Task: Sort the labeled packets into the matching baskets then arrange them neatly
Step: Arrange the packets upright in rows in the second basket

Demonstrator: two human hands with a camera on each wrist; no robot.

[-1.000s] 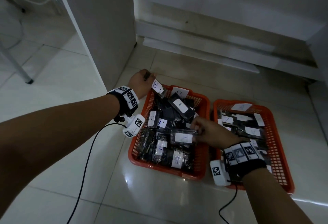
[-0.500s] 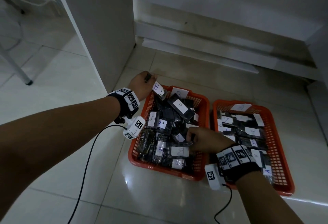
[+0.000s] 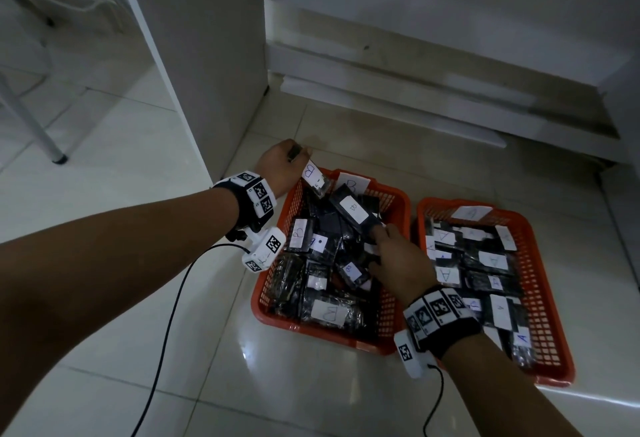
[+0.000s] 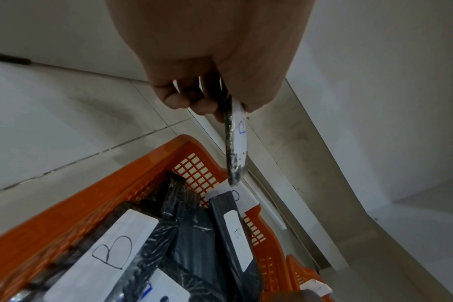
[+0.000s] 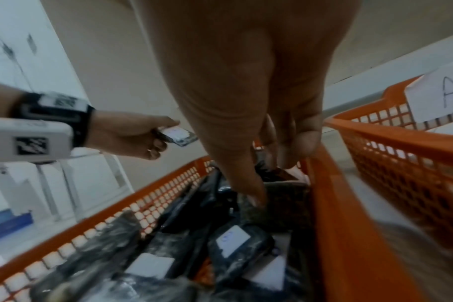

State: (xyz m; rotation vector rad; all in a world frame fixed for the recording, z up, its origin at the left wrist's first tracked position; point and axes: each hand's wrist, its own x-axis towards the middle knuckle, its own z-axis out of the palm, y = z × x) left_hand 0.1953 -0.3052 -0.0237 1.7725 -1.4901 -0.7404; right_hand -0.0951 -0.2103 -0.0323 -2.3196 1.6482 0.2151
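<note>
Packets: one marked B (image 3: 313, 177) pinched in my left hand (image 3: 282, 166) over the B basket (image 3: 398, 196) corner. Right hand (image 3: 398, 263) fingers spread, pressing the pile. I'd clear a flat slot first, label up.

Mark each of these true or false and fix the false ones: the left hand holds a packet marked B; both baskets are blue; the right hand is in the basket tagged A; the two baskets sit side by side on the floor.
1. The left hand holds a packet marked B. True.
2. Both baskets are blue. False: the B basket and the A basket are orange-red.
3. The right hand is in the basket tagged A. False: it reaches down among the packets in the B basket, fingers extended onto them.
4. The two baskets sit side by side on the floor. True.
</note>
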